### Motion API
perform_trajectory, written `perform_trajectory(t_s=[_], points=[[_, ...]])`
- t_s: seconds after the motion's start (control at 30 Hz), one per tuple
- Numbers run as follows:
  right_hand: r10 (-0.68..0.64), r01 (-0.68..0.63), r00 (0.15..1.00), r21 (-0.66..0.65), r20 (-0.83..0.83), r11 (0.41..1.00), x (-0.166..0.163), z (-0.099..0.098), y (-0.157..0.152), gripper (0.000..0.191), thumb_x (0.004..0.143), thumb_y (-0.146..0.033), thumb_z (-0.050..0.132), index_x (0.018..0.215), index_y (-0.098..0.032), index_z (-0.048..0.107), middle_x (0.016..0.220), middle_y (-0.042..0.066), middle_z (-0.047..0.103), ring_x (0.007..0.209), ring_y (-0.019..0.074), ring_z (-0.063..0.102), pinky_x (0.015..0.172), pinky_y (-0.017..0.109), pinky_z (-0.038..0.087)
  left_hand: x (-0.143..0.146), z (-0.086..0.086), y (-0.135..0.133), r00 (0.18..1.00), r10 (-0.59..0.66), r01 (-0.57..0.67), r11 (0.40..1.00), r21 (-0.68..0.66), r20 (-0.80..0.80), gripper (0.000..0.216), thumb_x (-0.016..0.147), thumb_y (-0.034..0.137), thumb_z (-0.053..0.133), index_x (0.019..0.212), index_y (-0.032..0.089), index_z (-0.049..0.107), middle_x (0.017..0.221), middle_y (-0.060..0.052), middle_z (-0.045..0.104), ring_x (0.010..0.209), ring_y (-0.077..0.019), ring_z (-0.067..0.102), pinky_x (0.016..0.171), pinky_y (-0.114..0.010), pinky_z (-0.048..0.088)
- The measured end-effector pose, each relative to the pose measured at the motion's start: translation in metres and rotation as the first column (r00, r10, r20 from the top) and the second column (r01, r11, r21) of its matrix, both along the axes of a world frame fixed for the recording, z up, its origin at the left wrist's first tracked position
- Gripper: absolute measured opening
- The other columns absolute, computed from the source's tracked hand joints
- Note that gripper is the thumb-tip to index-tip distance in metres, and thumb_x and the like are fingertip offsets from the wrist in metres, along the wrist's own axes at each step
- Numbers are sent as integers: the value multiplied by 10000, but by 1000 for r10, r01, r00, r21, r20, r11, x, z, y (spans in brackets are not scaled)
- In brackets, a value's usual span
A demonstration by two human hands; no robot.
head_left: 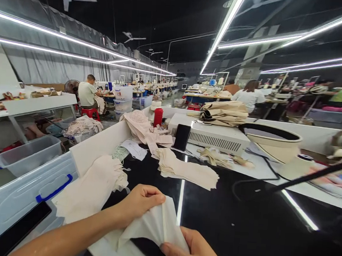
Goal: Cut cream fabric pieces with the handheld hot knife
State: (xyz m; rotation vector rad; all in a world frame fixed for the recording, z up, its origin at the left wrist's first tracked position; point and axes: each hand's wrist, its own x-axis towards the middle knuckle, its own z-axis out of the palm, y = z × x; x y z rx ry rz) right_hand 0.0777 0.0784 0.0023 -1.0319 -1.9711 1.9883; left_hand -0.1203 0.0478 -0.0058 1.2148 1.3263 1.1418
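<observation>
A piece of cream fabric [164, 217] is stretched between my two hands above the glossy black table top [240, 226]. My left hand [143, 204] pinches its upper edge between thumb and fingers. Lower and to the right, my right hand [190, 248] grips the other end, thumb on top. A fold or seam runs along the cloth from one thumb to the other. Left of my hands lies a pile of cream fabric pieces [87, 188]. Beyond them rests a stack of similar cut pieces [188, 170].
A phone [182, 137] leans against a white vented box [214, 135], beside a red bottle [158, 117]. Folded beige cloth [224, 113] lies on the box. A black rod [311, 175] reaches in from the right. A clear lid with a blue handle [54, 188] stands left; people sit farther off.
</observation>
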Motion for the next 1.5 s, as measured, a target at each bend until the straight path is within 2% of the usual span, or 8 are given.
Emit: perform_trajectory(t_s=[0.27, 0.4, 0.47, 0.6, 0.67, 0.9, 1.27, 1.5], points=[[-71, 58, 994, 159, 83, 986, 12, -9, 5, 227, 795, -386, 717, 778, -207, 579, 559, -103, 321, 479, 72, 255, 440, 227, 211, -2, 9, 13, 980, -94, 126, 977, 174, -178, 414, 943, 526, 655, 910, 133, 780, 812, -22, 675, 715, -141, 540, 668, -239, 409], [-169, 104, 985, 631, 44, 769, 27, -7, 24, 188, 888, -288, 592, 738, -192, 653, 639, -37, 547, 582, 126, 493, 526, 228, 386, -5, 25, 17, 943, -63, 176, 929, 327, -327, 318, 990, 470, 658, 995, 189, 807, 928, -32, 732, 852, -178, 620, 790, -267, 453], [-214, 121, 976, 750, 29, 650, 35, -5, 33, 198, 914, -234, 550, 811, -203, 717, 750, 2, 676, 707, 175, 629, 650, 260, 495, -4, 28, 14, 862, -36, 299, 842, 449, -506, 322, 1040, 490, 622, 1056, 228, 808, 916, -26, 728, 843, -171, 626, 784, -267, 451], [-270, 115, 962, 835, 42, 538, 44, -8, 45, 351, 921, -95, 467, 1042, -221, 771, 1018, 65, 760, 942, 224, 723, 878, 348, 570, 7, 15, 1, 488, 190, 721, 462, 517, -852, 374, 1122, 501, 480, 1167, 233, 737, 965, -25, 749, 841, -157, 656, 733, -276, 460], [-287, 81, 955, 873, 69, 482, 44, -13, 48, 413, 930, -52, 435, 1096, -217, 775, 1069, 84, 762, 1003, 240, 728, 915, 376, 583, 13, 4, -6, 412, 230, 785, 402, 471, -882, 329, 1112, 474, 522, 1168, 203, 699, 1018, -33, 755, 909, -175, 680, 776, -298, 483], [-342, -65, 926, 959, 160, 275, 46, -18, 48, 680, 774, 149, 376, 1279, -140, 726, 1274, 174, 739, 1216, 342, 669, 1001, 516, 567, 16, -12, -15, 377, 199, 778, 462, 426, -905, 210, 1104, 347, 572, 1174, 174, 667, 1084, -65, 748, 986, -208, 700, 897, -346, 533], [-222, -145, 964, 989, 146, 21, 60, 0, 10, 610, 795, 154, 400, 1186, -188, 718, 1159, 94, 789, 1045, 242, 752, 875, 405, 623, 22, -10, -28, 376, 123, 771, 509, 383, -919, 135, 1040, 251, 663, 1161, 193, 680, 1028, -43, 722, 935, -213, 689, 874, -351, 569], [-190, 209, 931, 881, -313, -426, 97, 46, -17, 443, 932, -40, 618, 1289, -293, 685, 1057, 58, 786, 972, 253, 738, 874, 420, 603, 31, -4, -31, 476, 135, 715, 516, 472, -869, 168, 1098, 247, 548, 1175, 169, 676, 1209, -82, 734, 1105, -238, 701, 1072, -412, 548]])
